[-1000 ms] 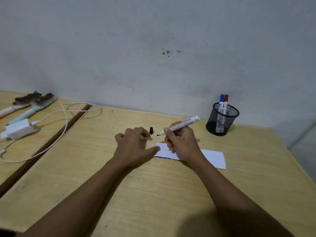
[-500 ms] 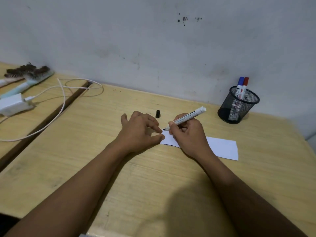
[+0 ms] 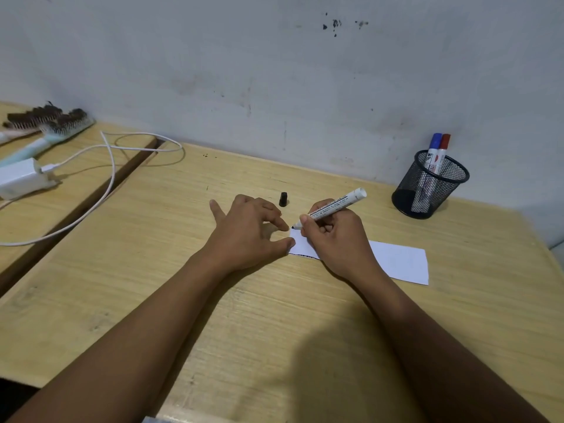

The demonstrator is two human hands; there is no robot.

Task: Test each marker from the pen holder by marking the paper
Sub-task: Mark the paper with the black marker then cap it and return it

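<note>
My right hand [image 3: 334, 236] grips an uncapped white marker [image 3: 334, 206] with its black tip down at the left end of a white paper strip [image 3: 396, 262] lying on the wooden desk [image 3: 274, 315]. My left hand [image 3: 247, 232] rests on the desk, thumb and forefinger pressing the strip's left edge. The marker's black cap [image 3: 283, 199] stands on the desk just behind my hands. A black mesh pen holder [image 3: 430, 184] at the back right holds a blue-capped marker [image 3: 433, 148] and a red-capped marker [image 3: 443, 151].
A white charger [image 3: 19, 178] with its looping cable [image 3: 110, 166] lies on the neighbouring desk at left, beside two brushes [image 3: 45, 123]. A gap [image 3: 76, 209] separates the two desks. A grey wall stands close behind.
The marker tip came down from above the desk onto the paper's left end. My left hand shifted to pin that edge. My head tilted down.
</note>
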